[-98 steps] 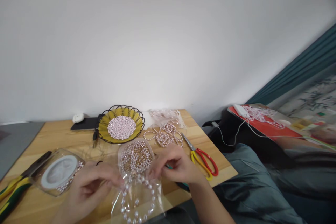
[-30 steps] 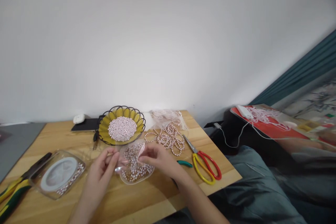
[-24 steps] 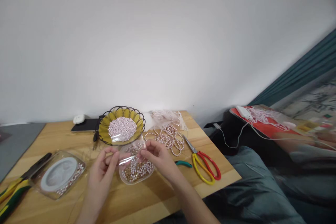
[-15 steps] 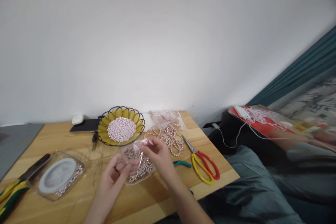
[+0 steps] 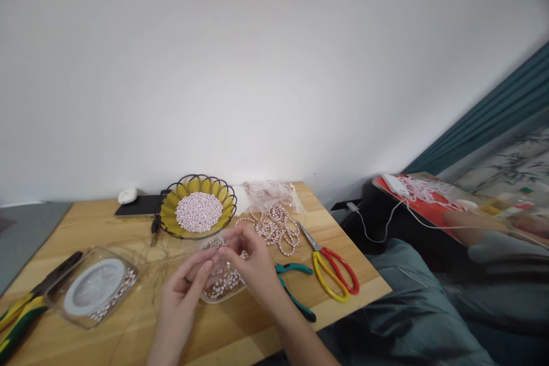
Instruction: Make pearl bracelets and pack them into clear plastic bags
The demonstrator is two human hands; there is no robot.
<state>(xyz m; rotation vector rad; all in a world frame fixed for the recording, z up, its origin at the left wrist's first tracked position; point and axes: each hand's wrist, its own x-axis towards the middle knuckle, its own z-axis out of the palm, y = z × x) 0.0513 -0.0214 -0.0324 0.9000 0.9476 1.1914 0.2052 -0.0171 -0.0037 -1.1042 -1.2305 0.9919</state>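
My left hand (image 5: 186,280) and my right hand (image 5: 253,257) meet above a clear plastic box (image 5: 225,296) of pearly and gold-coloured beads. Their fingers pinch a thin clear plastic bag (image 5: 218,265), hard to make out against the beads. What the bag contains, if anything, I cannot tell. Behind the hands stands a yellow basket with a black wire rim (image 5: 168,214), holding many pale pink beads (image 5: 199,211). Strings of pink beads (image 5: 277,226) lie heaped beyond my right hand.
Right of my hands lie green-handled pliers (image 5: 300,269) and scissors (image 5: 334,271) with red and yellow handles. At left are a clear box with a white spool (image 5: 95,286) and yellow-green pliers (image 5: 28,309). A person's arm (image 5: 472,229) is at far right.
My hands have drawn closer together, the left moving right and up. The shiny bag, spread out before, is now mostly hidden by my fingers. More of the green-handled pliers shows.
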